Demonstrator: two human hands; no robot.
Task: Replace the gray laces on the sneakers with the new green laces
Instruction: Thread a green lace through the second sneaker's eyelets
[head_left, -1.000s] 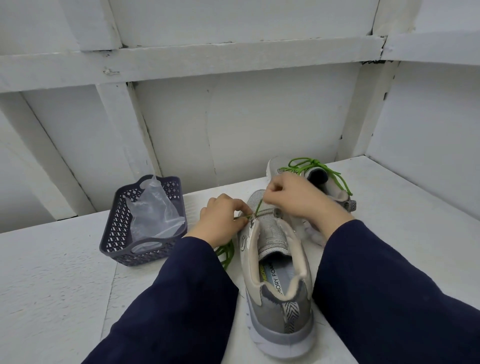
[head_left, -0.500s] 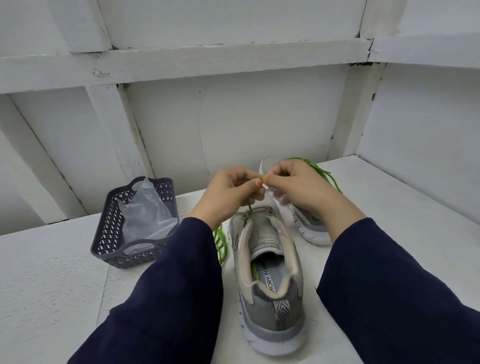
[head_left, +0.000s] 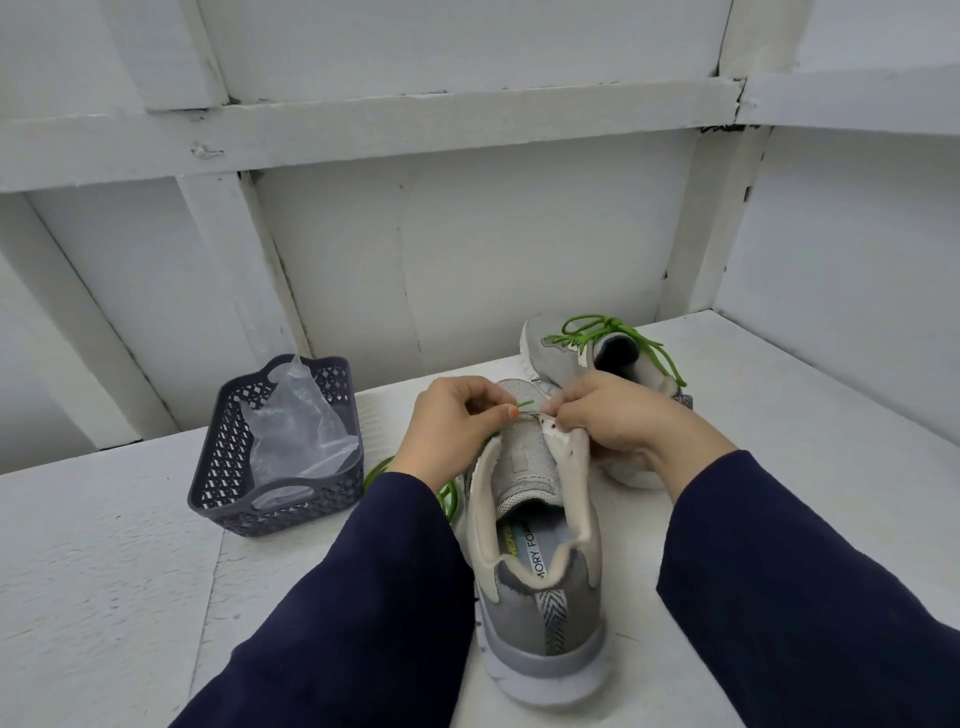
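Observation:
A gray sneaker (head_left: 540, 582) stands on the white shelf with its heel toward me and its eyelets unlaced. My left hand (head_left: 447, 426) pinches the tip of a green lace (head_left: 524, 405) just above the tongue. The rest of that lace (head_left: 449, 499) trails down to the shelf left of the shoe. My right hand (head_left: 623, 421) grips the shoe's right eyelet flap (head_left: 566, 447) and folds it outward. Behind it a second gray sneaker (head_left: 566, 348) lies laced with a tied green lace (head_left: 613, 332).
A dark purple plastic basket (head_left: 228, 488) holding a clear plastic bag (head_left: 296, 431) stands to the left of the shoes. White walls with beams close the back and right side. The white shelf (head_left: 104, 571) extends left and toward me.
Both hands came back down from above the shoe to its upper eyelets. The left hand now holds the lace tip beside the right flap, which the right hand has folded outward.

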